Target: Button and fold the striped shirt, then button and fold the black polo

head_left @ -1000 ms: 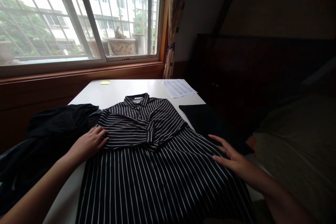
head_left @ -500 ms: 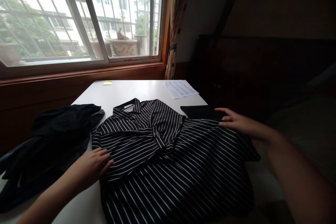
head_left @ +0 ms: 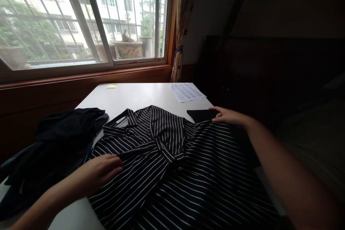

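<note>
A black shirt with white stripes (head_left: 167, 172) is spread over the white table, its collar (head_left: 118, 122) pointing to the far left. One sleeve (head_left: 142, 147) lies folded across its front. My left hand (head_left: 104, 169) is over the shirt's left part, fingers curled together and closed on the cloth; the exact grip is hidden. At the far right edge of the shirt, my right hand (head_left: 228, 115) pinches the striped cloth between thumb and fingers. Just behind those fingertips lies a flat black piece (head_left: 201, 115), partly covered.
Dark clothes (head_left: 61, 133) lie in a heap on the left of the white table (head_left: 134, 95). Printed sheets (head_left: 187, 92) and a yellow sticky note (head_left: 111, 86) are near its far edge. A barred window (head_left: 129, 18) and a curtain (head_left: 178, 57) stand behind.
The shirt has turned and shifted left, its collar moving left and nearer to me. My right hand has moved left with the shirt's edge. My left hand's fingers have drawn together.
</note>
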`<action>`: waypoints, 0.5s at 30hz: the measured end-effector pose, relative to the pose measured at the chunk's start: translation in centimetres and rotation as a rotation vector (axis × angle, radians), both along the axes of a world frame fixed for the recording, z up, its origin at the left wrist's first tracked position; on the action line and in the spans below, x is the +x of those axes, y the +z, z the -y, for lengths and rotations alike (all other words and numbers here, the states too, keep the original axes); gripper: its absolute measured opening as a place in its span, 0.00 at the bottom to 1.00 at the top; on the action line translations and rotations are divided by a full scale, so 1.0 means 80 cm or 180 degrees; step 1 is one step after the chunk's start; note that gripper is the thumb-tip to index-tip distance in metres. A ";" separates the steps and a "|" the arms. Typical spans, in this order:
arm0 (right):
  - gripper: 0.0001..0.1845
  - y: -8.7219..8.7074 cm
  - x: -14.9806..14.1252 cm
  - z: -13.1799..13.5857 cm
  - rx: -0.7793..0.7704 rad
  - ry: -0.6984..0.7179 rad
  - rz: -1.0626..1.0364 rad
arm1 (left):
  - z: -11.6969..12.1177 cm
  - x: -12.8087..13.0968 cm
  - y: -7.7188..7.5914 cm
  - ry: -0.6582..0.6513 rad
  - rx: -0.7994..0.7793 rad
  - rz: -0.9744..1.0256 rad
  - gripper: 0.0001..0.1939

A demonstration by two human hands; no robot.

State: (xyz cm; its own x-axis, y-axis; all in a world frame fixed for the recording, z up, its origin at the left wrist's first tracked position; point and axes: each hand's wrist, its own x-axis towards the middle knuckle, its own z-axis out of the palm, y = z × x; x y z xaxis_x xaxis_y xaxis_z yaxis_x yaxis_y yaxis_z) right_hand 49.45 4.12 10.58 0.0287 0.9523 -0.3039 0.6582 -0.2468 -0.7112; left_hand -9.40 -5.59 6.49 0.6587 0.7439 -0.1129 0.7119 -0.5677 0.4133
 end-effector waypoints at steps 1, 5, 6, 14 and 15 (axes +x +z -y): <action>0.46 -0.008 0.004 0.002 -0.0001 -0.0018 -0.0007 | -0.027 -0.006 -0.004 0.0159 0.0244 0.0021 0.18; 0.43 -0.037 0.022 0.024 0.0215 -0.0121 -0.0029 | -0.129 -0.033 -0.035 0.0818 0.0954 -0.0080 0.22; 0.42 -0.043 0.027 0.032 0.0272 -0.0135 -0.0057 | -0.148 -0.037 -0.044 0.0963 0.1034 -0.0127 0.23; 0.31 -0.079 0.074 0.108 0.0249 -0.0572 -0.0476 | -0.183 -0.051 -0.090 0.1446 0.1486 -0.0444 0.27; 0.30 -0.081 0.077 0.116 0.0206 -0.0634 -0.0446 | -0.177 -0.054 -0.095 0.1407 0.1580 -0.0377 0.27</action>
